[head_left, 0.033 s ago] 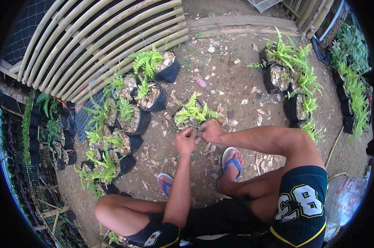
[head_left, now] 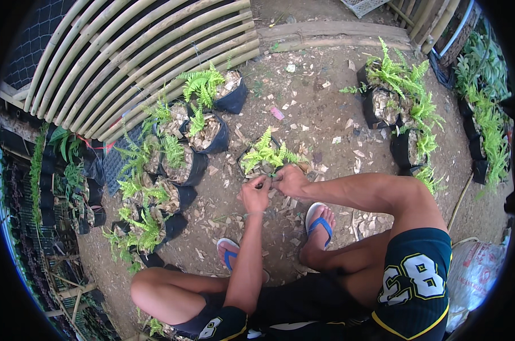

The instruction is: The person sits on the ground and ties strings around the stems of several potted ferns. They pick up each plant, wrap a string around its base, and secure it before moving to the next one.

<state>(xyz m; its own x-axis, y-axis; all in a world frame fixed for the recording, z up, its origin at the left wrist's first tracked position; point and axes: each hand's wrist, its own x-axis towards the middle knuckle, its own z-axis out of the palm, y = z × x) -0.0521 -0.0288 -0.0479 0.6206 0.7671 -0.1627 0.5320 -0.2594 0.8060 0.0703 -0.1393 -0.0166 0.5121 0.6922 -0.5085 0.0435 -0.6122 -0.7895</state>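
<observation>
Green fern low in front of the knees, both hands at its near edge

Bright green fronds mark the spot I am watching from my end: a small fern (head_left: 265, 153) on the bare soil (head_left: 317, 116), just ahead of the feet and near the middle of my view. The left hand (head_left: 255, 194) is at its near edge, fingers curled inward. The right hand (head_left: 290, 182) comes in from the other side, its fingers bent toward the same place, so that the two hands meet or very nearly meet. I cannot tell whether either set of fingertips is clamped on anything – the spot is small and partly covered by the hands themselves.

Behind the hands I see two flip-flops with blue straps, the left one (head_left: 229, 256) and the right one (head_left: 320, 227), both on the ground. Pale dry flakes are strewn over the soil, and a pink scrap (head_left: 277, 113) lies beyond the fern.

To my left, more ferns grow in black bags (head_left: 217, 141), lined up beside a panel of bent-looking bamboo slats (head_left: 155, 59). To my right stands another cluster of black planting bags (head_left: 402, 149) – well apart from the hands – and a whitish sack (head_left: 478, 278) sits near the right sleeve (head_left: 433, 250).
</observation>
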